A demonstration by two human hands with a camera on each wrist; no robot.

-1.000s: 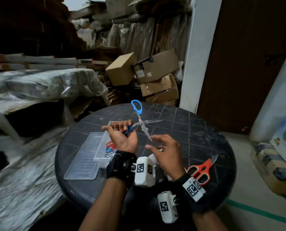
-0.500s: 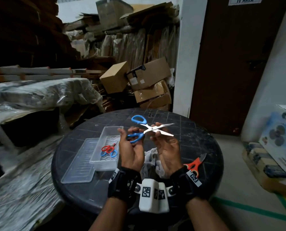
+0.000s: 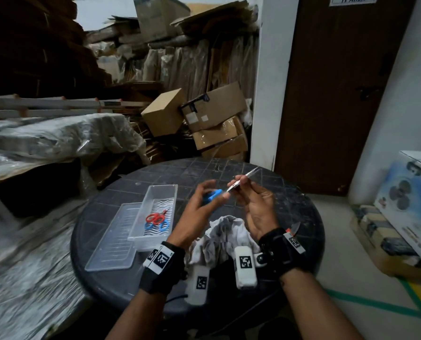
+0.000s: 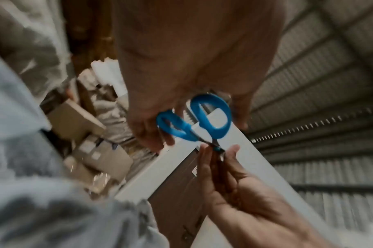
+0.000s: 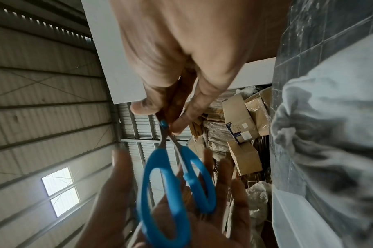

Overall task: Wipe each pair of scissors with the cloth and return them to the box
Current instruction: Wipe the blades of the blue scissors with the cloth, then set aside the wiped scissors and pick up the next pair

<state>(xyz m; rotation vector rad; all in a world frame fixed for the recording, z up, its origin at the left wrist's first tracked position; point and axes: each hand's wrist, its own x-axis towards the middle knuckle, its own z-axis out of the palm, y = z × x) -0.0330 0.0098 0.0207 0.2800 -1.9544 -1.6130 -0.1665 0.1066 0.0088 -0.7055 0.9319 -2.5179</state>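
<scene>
Blue-handled scissors (image 3: 214, 194) hang closed above the round table (image 3: 265, 200), blades pointing up and right. My right hand (image 3: 237, 185) pinches the blades near the pivot, as the right wrist view (image 5: 160, 117) shows. My left hand (image 3: 210, 190) is spread around the blue handles (image 5: 166, 184) with straight fingers; whether it touches them is unclear. The grey-white cloth (image 3: 226, 231) lies crumpled on the table between my wrists. The clear box (image 3: 170, 192), left of the hands, holds small red scissors (image 3: 155, 218) and small blue scissors (image 3: 164, 227).
The box's clear lid (image 3: 111, 244) lies against the box's left side. An orange-handled pair's blade tip (image 3: 295, 227) pokes out behind my right wrist. Plastic-wrapped bundles (image 3: 45, 138) crowd the table's left; cardboard boxes (image 3: 204, 114) are stacked behind.
The blue scissors' blades, spread apart earlier, are now closed. My right hand has taken the blades in a pinch, and my left hand has loosened from the handle and spread its fingers.
</scene>
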